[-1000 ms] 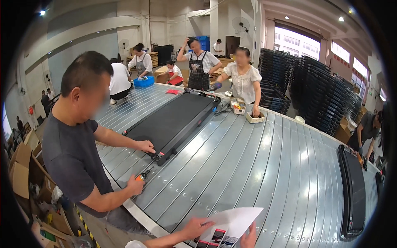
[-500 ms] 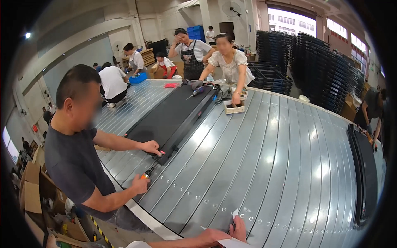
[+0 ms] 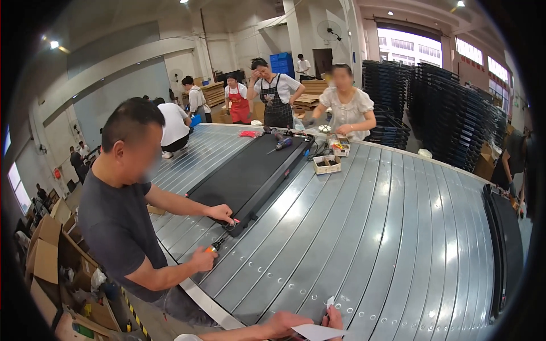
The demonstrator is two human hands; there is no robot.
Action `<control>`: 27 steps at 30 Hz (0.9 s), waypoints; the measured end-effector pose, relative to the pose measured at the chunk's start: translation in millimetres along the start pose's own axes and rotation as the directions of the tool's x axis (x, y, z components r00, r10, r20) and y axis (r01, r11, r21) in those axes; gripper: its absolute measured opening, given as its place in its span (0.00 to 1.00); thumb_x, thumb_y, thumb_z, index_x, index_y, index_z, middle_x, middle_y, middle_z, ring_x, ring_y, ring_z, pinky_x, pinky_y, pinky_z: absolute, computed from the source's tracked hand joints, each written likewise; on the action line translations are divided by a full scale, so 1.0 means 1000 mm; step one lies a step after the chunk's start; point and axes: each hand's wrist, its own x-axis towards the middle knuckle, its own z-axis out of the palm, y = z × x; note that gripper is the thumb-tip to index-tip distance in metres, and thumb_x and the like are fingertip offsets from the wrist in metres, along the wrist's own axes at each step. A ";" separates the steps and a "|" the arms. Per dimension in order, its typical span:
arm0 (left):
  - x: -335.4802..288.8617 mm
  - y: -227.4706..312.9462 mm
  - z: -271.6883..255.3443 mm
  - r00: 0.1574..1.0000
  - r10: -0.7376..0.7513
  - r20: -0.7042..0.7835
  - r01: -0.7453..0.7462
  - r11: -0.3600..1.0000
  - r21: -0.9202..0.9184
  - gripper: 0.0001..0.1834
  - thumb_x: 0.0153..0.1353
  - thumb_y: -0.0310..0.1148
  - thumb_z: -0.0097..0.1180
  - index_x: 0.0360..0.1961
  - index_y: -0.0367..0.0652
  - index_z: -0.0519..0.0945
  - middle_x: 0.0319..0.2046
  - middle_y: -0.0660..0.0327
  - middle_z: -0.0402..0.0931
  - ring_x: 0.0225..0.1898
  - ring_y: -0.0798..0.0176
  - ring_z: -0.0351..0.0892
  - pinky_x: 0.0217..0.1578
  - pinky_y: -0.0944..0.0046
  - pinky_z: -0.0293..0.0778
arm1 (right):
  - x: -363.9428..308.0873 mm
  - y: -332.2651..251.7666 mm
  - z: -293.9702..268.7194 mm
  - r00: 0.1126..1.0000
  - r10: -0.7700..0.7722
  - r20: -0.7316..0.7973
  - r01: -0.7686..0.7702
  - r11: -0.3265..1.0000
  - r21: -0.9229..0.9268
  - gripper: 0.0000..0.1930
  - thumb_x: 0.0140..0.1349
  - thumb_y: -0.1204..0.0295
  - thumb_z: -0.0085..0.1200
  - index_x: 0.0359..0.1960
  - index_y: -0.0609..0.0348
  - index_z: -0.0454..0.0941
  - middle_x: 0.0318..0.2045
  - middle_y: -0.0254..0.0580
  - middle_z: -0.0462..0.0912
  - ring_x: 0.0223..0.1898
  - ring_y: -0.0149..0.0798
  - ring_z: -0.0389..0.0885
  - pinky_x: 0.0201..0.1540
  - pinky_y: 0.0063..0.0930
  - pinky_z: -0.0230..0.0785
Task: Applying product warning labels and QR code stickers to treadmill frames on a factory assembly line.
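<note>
At the lower edge, over the slatted metal table (image 3: 364, 238), my left hand (image 3: 283, 324) is closed on the edge of a white sheet (image 3: 319, 332), seemingly paper. Just beside it, my right hand (image 3: 334, 318) is partly hidden behind the sheet, its fingers bent together. A small pointed white slip (image 3: 330, 303) sticks up from those fingers. To the left, a co-worker in a dark shirt holds an orange and black power tool (image 3: 214, 245) in one hand. That person's other hand rests at the near corner of a long black treadmill-like deck (image 3: 244, 170).
A purple and black drill (image 3: 280, 144) lies on the deck's far end. Small parts boxes (image 3: 327, 165) stand beside it, near a co-worker in a white blouse. Another black deck (image 3: 505, 244) sits at the right rim. Tall stacks of black frames (image 3: 435, 113) rise behind; open cartons (image 3: 45, 258) stand left.
The view has shifted, so the scene sits lower and further right. The white sheet shows more between my hands. The far co-worker has straightened and drawn back from the parts box; the drill lies released.
</note>
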 end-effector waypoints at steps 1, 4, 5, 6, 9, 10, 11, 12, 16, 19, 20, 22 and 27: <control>-0.003 0.003 -0.004 1.000 -0.004 -0.005 0.004 1.000 0.006 0.12 0.48 0.27 0.53 0.37 0.45 0.77 0.31 0.62 0.77 0.30 0.58 0.77 0.29 0.66 0.73 | -0.002 -0.003 0.003 1.000 0.009 -0.002 -0.009 1.000 0.018 0.22 0.45 0.79 0.47 0.46 0.66 0.64 0.36 0.51 0.71 0.41 0.52 0.69 0.45 0.38 0.63; -0.014 0.011 -0.007 0.998 -0.070 -0.009 0.070 0.997 0.010 0.12 0.47 0.26 0.54 0.37 0.44 0.77 0.31 0.61 0.77 0.31 0.58 0.78 0.30 0.66 0.73 | -0.008 -0.014 0.006 1.000 -0.022 0.010 0.022 0.999 -0.037 0.22 0.44 0.80 0.46 0.46 0.65 0.64 0.35 0.51 0.71 0.39 0.52 0.69 0.43 0.38 0.63; -0.015 0.016 -0.006 0.999 -0.038 -0.022 0.037 0.998 -0.043 0.12 0.47 0.26 0.54 0.37 0.44 0.77 0.31 0.61 0.77 0.31 0.58 0.78 0.31 0.66 0.73 | -0.010 -0.009 0.010 1.000 -0.027 0.013 0.028 0.999 -0.036 0.22 0.44 0.80 0.46 0.46 0.65 0.64 0.35 0.51 0.71 0.39 0.52 0.69 0.43 0.38 0.63; -0.017 0.019 -0.005 0.999 -0.006 -0.035 0.003 0.995 -0.097 0.12 0.47 0.26 0.54 0.37 0.44 0.77 0.31 0.61 0.77 0.32 0.58 0.78 0.31 0.66 0.73 | -0.011 -0.001 0.016 0.998 -0.055 -0.001 0.055 0.998 -0.029 0.22 0.44 0.80 0.46 0.46 0.65 0.63 0.35 0.51 0.71 0.39 0.52 0.69 0.42 0.38 0.63; -0.030 0.019 -0.007 1.000 -0.021 0.010 0.022 0.997 -0.075 0.12 0.48 0.26 0.54 0.37 0.43 0.77 0.31 0.61 0.77 0.32 0.58 0.78 0.31 0.66 0.73 | -0.014 0.001 0.021 0.997 -0.079 0.005 0.079 0.996 -0.036 0.22 0.45 0.81 0.46 0.47 0.66 0.62 0.36 0.51 0.71 0.38 0.53 0.68 0.41 0.38 0.64; -0.035 0.017 -0.008 1.000 -0.028 0.002 0.029 0.997 -0.075 0.12 0.48 0.26 0.54 0.37 0.43 0.77 0.31 0.61 0.77 0.32 0.58 0.78 0.31 0.66 0.73 | -0.014 -0.002 0.021 0.998 -0.056 -0.006 0.056 0.997 -0.049 0.23 0.45 0.80 0.46 0.47 0.66 0.62 0.36 0.51 0.71 0.39 0.53 0.68 0.41 0.39 0.64; -0.038 0.015 -0.011 1.000 -0.016 -0.002 0.016 0.998 -0.066 0.12 0.48 0.26 0.53 0.37 0.43 0.77 0.31 0.61 0.77 0.31 0.58 0.78 0.31 0.66 0.73 | -0.013 -0.005 0.021 0.999 -0.034 -0.017 0.033 0.998 -0.061 0.23 0.46 0.80 0.46 0.47 0.66 0.62 0.37 0.51 0.71 0.39 0.53 0.68 0.41 0.39 0.63; -0.042 0.016 -0.012 1.000 -0.003 -0.004 0.003 0.998 -0.061 0.11 0.49 0.26 0.53 0.37 0.43 0.77 0.31 0.61 0.77 0.31 0.58 0.78 0.31 0.66 0.73 | -0.016 -0.005 0.020 0.999 -0.033 -0.003 0.033 0.997 -0.068 0.23 0.46 0.80 0.46 0.48 0.66 0.62 0.37 0.51 0.71 0.39 0.52 0.68 0.41 0.38 0.64; -0.054 0.016 -0.014 1.000 0.000 -0.015 -0.001 0.998 -0.064 0.12 0.49 0.26 0.53 0.37 0.43 0.77 0.31 0.61 0.78 0.30 0.58 0.78 0.30 0.66 0.73 | -0.022 0.000 0.026 0.999 -0.050 -0.004 0.049 0.991 -0.128 0.22 0.47 0.81 0.44 0.48 0.65 0.63 0.36 0.51 0.71 0.39 0.52 0.69 0.42 0.39 0.63; -0.066 0.014 -0.008 0.993 0.045 0.109 -0.037 0.997 -0.072 0.13 0.49 0.27 0.52 0.39 0.44 0.76 0.29 0.60 0.77 0.30 0.58 0.78 0.28 0.66 0.72 | -0.025 -0.002 0.030 0.971 -0.197 -0.138 0.162 0.959 -0.233 0.19 0.46 0.81 0.48 0.44 0.64 0.67 0.32 0.48 0.73 0.36 0.51 0.71 0.39 0.39 0.65; -0.069 0.015 -0.006 0.996 0.083 0.033 -0.078 0.989 -0.130 0.12 0.48 0.27 0.53 0.37 0.43 0.76 0.28 0.60 0.77 0.29 0.57 0.77 0.27 0.64 0.72 | -0.026 -0.017 0.022 0.996 -0.078 -0.044 0.070 0.986 -0.151 0.19 0.51 0.77 0.43 0.48 0.65 0.65 0.41 0.55 0.70 0.44 0.55 0.66 0.48 0.39 0.59; -0.083 0.015 -0.002 0.988 0.013 0.153 -0.001 0.997 -0.077 0.09 0.48 0.31 0.52 0.32 0.43 0.78 0.29 0.55 0.77 0.32 0.57 0.78 0.30 0.63 0.72 | -0.033 -0.037 0.012 0.998 0.030 0.051 -0.024 0.992 -0.122 0.20 0.58 0.73 0.35 0.52 0.67 0.61 0.49 0.62 0.66 0.53 0.58 0.61 0.57 0.39 0.51; -0.059 0.049 -0.053 0.985 0.084 0.152 -0.039 0.961 -0.275 0.11 0.48 0.34 0.51 0.32 0.42 0.77 0.27 0.56 0.76 0.32 0.55 0.77 0.29 0.64 0.71 | -0.023 -0.053 0.011 0.977 0.171 0.128 -0.147 0.973 -0.178 0.20 0.59 0.72 0.34 0.53 0.67 0.61 0.50 0.62 0.65 0.54 0.57 0.61 0.56 0.39 0.52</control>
